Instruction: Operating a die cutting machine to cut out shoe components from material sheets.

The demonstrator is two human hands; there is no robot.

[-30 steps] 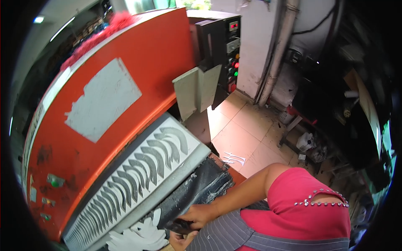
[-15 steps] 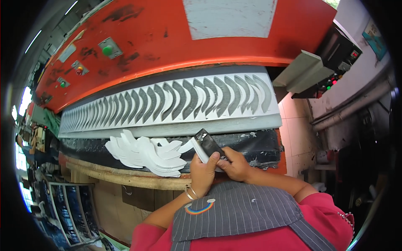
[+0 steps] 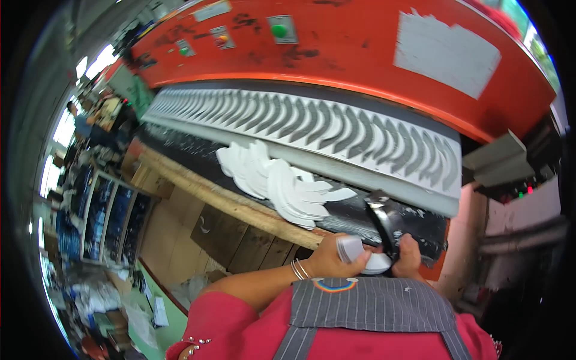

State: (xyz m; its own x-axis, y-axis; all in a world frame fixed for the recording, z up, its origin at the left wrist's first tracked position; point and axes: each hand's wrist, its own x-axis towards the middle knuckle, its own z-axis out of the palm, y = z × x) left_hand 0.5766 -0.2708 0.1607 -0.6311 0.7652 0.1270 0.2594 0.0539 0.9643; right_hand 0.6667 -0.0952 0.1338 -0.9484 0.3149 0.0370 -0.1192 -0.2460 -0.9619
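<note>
My left hand [image 3: 333, 257] is closed around a small stack of white curved pieces [image 3: 351, 247], low in front of my apron. My right hand [image 3: 409, 257] grips a dark, shiny, curved band [image 3: 384, 221], which looks like a metal cutting die and stands up between both hands, its lower end against the white pieces. To the left of the hands, a loose heap of white crescent-shaped pieces [image 3: 294, 192] lies on the black ledge [image 3: 192, 159]. Behind it stretches a long white sheet [image 3: 324, 143] with a row of curved cut-outs showing grey beneath.
A large orange machine [image 3: 354, 54] with green and red buttons rises behind the sheet. The sheet rests on a thick pale board [image 3: 414, 201]. A wooden rail [image 3: 234, 204] edges the ledge. A grey metal bracket [image 3: 501, 159] juts out at right. Shelving [image 3: 114, 219] stands left; a person [image 3: 84, 123] is farther back.
The view has swung left, so the bench sits tilted. The dark band has turned from lying against the white stack to standing upright, and my hands have moved apart.
</note>
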